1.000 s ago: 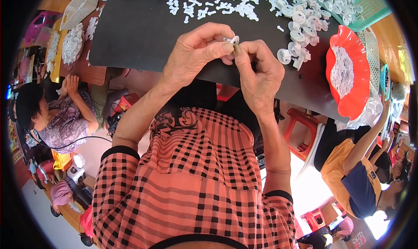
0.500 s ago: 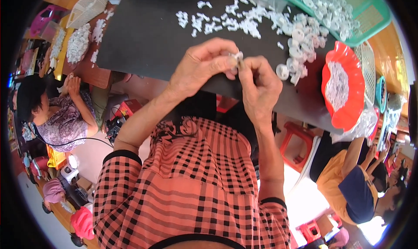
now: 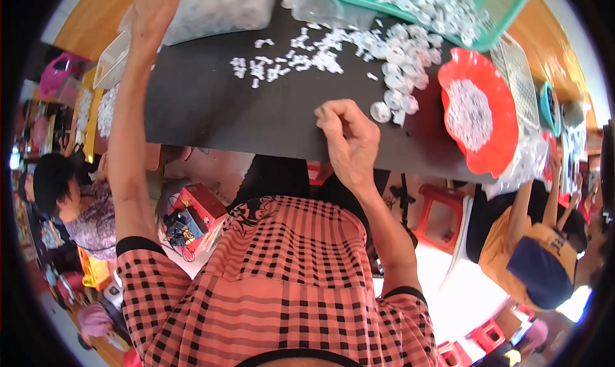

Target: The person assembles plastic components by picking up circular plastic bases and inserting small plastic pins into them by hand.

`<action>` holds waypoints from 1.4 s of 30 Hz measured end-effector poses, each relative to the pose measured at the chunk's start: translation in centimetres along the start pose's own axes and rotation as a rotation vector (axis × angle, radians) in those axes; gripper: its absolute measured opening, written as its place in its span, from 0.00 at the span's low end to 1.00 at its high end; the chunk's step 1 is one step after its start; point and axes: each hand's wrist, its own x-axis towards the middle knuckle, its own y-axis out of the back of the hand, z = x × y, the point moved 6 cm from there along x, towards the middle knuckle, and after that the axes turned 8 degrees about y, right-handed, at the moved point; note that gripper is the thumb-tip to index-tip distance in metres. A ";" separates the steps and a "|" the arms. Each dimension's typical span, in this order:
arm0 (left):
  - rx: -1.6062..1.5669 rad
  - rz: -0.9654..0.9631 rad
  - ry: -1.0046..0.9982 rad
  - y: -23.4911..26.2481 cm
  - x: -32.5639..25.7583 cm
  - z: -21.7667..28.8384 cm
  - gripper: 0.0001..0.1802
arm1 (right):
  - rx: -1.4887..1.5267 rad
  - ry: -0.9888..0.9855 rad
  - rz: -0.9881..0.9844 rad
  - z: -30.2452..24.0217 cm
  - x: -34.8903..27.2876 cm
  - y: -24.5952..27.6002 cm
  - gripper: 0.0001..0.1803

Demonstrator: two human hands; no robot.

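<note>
White plastic rings (image 3: 397, 78) lie near my right hand (image 3: 349, 142), loosely curled, holding nothing I can see; left hand (image 3: 154, 5) reaches toward the clear tub (image 3: 221, 8), its grip unclear. I'd grasp gently.

1. A black table top (image 3: 269, 110) is carrying everything, its near edge bending across the view.
2. Small white plastic pieces (image 3: 291, 59) are lying scattered loose over the far middle of the top.
3. A cluster of white ring-shaped caps (image 3: 400, 78) is sitting to the right of them, just beside an orange scalloped dish (image 3: 506, 142).
4. The dish is holding a heap of small white parts and is overhanging the near right edge.
5. A green plastic basket (image 3: 500, 21) of white caps is resting at the far right.
6. A clear plastic container (image 3: 218, 11) is standing at the far left, with a clear bag (image 3: 314, 5) lying beside it.
</note>
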 end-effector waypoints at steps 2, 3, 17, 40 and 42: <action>0.305 -0.020 -0.198 -2.0 0.4 0.8 0.13 | 0.003 -0.010 0.033 0.1 -0.1 0.6 0.06; 0.200 -0.126 -0.235 -3.7 -1.2 0.2 0.12 | 0.056 0.020 0.067 -0.1 -0.4 0.9 0.07; -0.115 -0.875 -0.638 -18.9 -17.5 4.1 0.10 | 0.049 0.159 0.158 -2.0 -3.5 3.0 0.13; -1.207 -0.494 0.818 -3.9 -20.7 -8.6 0.08 | -0.761 0.368 -0.573 0.5 5.1 -6.8 0.12; -1.205 -0.487 0.808 -4.0 -20.8 -8.8 0.09 | -0.771 0.410 -0.587 0.6 4.8 -6.9 0.11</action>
